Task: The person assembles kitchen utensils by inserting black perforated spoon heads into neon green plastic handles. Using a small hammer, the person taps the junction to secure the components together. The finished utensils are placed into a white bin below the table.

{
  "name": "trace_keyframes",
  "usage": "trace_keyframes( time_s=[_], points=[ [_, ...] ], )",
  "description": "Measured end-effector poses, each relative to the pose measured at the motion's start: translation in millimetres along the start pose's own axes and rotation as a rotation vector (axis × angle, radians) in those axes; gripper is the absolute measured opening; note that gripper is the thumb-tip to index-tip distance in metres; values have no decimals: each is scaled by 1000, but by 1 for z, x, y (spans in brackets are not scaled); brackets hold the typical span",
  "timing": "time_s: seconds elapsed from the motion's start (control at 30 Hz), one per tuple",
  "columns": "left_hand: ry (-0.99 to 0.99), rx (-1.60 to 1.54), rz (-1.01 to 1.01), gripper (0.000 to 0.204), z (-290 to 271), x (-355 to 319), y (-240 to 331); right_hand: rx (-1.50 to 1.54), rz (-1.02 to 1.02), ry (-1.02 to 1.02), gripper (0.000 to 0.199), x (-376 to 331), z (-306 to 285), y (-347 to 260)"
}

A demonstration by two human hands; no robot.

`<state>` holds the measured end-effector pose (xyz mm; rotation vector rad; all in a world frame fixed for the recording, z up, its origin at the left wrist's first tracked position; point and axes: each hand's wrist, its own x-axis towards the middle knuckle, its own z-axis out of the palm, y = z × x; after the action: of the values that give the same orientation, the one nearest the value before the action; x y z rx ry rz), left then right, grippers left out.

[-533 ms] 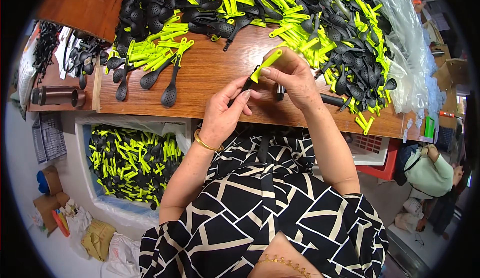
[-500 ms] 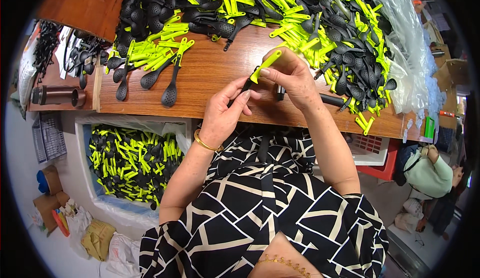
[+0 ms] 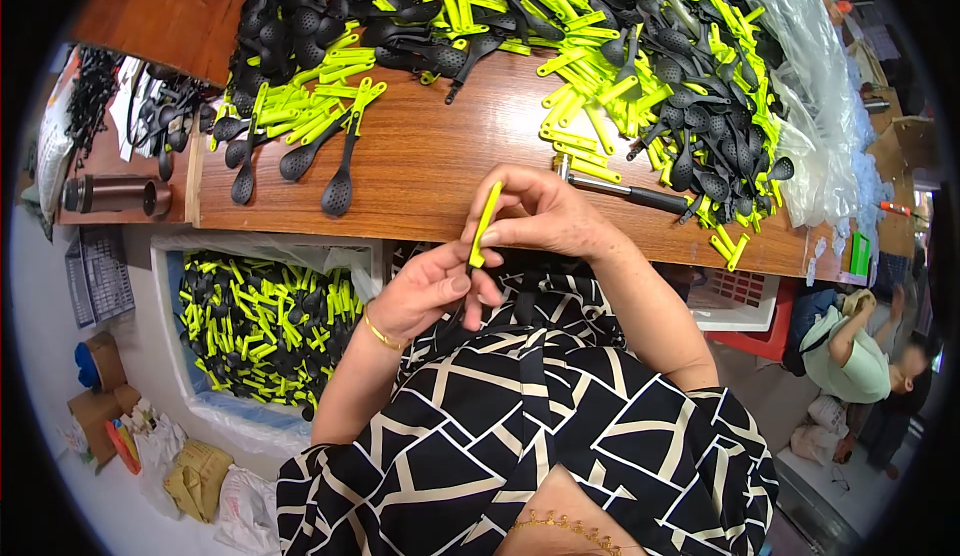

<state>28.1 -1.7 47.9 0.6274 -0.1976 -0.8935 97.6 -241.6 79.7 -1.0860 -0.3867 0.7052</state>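
Note:
Near the table's front edge, my right hand (image 3: 548, 214) pinches a lime-green handle (image 3: 488, 218) between thumb and fingers. The handle stands nearly upright, its lower end meeting a black piece at my left fingers. That black piece is mostly hidden, apparently the stem of a slotted spoon. My left hand (image 3: 425, 291) grips it with thumb and fingers. To the right of my hands lies a hammer (image 3: 655, 199) with a black grip and metal head. Beyond it is a heap of green handles (image 3: 610, 86) among black slotted spoon heads (image 3: 700, 116).
Assembled slotted spoons (image 3: 340, 188) lie at the table's left. Below them stands a plastic-lined box (image 3: 165, 296) full of green-and-black spoons. A brown flask (image 3: 105, 194) rests on the side table. Clear plastic sheeting (image 3: 800, 76) edges the right. Another person (image 3: 850, 361) is at far right.
Both hands have drawn down and left, toward my body, with the handle and black piece. The handle has tilted more upright. The hammer and nearby green handles are now uncovered.

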Motion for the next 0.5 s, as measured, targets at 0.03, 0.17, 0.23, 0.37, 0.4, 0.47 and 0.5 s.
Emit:
trace_keyframes(
  time_s=[0.03,0.17,0.23,0.37,0.4,0.47,0.5],
  points=[
    [106,0,-6,38,3,-6,-4,-65,36,40,32,0,1,1],
    [572,124,4,26,0,-19,-22,-1256,-351,329,47,-12,2,-14],
    [673,119,26,21,-13,-31,-36,-1288,-288,408,48,-38,-15,-19],
    [766,97,40,17,-10,-22,-32,-1699,-168,680,27,-96,-49,-32],
    [781,107,31,18,-7,-18,-30,-1761,-58,728,25,-107,-51,-30],
    [791,128,65,19,-3,-12,-34,-1754,18,739,23,-119,-62,-23],
    [806,149,83,19,-3,-13,-36,-1768,-28,726,23,-116,-61,-22]
  ],
)
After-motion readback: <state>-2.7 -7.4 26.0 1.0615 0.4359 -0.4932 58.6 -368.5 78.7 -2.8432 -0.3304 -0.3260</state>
